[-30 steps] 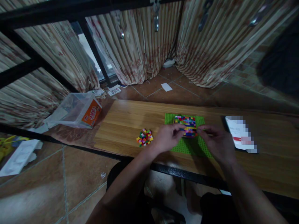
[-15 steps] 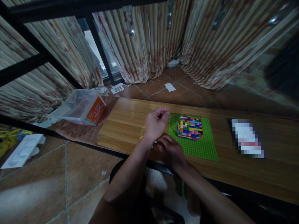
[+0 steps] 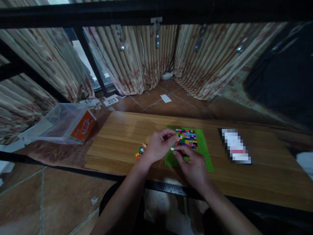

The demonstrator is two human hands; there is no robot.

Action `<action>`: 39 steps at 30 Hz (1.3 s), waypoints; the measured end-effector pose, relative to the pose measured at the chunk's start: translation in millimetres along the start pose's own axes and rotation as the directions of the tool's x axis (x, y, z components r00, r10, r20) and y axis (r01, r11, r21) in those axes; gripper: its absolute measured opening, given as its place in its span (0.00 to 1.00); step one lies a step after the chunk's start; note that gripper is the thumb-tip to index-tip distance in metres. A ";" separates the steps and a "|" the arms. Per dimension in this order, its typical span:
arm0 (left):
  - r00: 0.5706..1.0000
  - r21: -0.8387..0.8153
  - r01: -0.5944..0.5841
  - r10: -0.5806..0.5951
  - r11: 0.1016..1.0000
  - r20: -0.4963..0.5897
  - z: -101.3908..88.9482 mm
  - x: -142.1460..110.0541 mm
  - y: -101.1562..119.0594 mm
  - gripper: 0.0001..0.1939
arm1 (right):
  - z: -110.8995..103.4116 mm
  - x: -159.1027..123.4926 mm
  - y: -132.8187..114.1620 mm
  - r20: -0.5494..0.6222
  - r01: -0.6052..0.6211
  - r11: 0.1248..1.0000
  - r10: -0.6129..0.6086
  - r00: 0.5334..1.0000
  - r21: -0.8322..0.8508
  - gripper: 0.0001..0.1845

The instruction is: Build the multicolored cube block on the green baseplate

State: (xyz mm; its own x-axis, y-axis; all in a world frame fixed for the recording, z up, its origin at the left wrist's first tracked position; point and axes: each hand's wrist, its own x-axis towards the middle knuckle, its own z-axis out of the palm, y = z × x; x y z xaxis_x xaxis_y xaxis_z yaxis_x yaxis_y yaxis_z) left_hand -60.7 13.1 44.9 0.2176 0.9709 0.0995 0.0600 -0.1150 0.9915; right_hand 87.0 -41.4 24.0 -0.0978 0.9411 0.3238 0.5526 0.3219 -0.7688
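Note:
A green baseplate (image 3: pixel 205 153) lies on the wooden table (image 3: pixel 117 137) with a many-coloured block of small bricks (image 3: pixel 187 137) built on it. My left hand (image 3: pixel 158 147) hovers at the plate's left edge, fingers curled. My right hand (image 3: pixel 192 163) sits over the plate's near part, and a small white brick (image 3: pixel 172 149) shows between the fingertips of both hands. Which hand grips it I cannot tell. A pile of loose coloured bricks (image 3: pixel 140 151) lies left of my left wrist, partly hidden.
A clear plastic box with an orange label (image 3: pixel 70 122) lies on its side at the table's left end. A blurred-out card on a dark object (image 3: pixel 234 150) rests to the right. Curtains (image 3: pixel 137 58) and tiled floor are behind; a black bar (image 3: pixel 156 13) crosses overhead.
My right hand went left to the loose pile and has come back over the plate's near part. My left hand lifted and now meets it at the plate's left edge. The camera has tilted.

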 end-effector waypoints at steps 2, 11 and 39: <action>0.990 -0.025 0.015 -0.012 1.000 0.141 6.8 -4.0 0.9 0.10 | -13.5 3.1 3.5 -0.058 -0.059 0.997 0.062 0.996 0.052 0.04; 0.969 -0.284 0.195 -0.140 0.939 0.204 19.1 -5.7 -1.6 0.15 | -24.3 11.9 7.6 -0.067 -0.166 0.921 0.202 0.977 0.351 0.05; 0.973 -0.419 0.197 -0.122 0.886 0.198 24.2 -7.2 -2.0 0.14 | -27.8 15.6 1.4 -0.023 -0.218 0.854 0.259 0.966 0.473 0.10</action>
State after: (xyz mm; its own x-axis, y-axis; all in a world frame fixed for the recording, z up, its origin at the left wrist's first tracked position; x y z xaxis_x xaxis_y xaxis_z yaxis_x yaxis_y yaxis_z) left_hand -38.8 1.3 40.2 0.3969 0.9169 -0.0410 -0.3127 0.1771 0.9332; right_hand 109.2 -29.1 43.2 0.0681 0.9897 0.1261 0.1017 0.1188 -0.9877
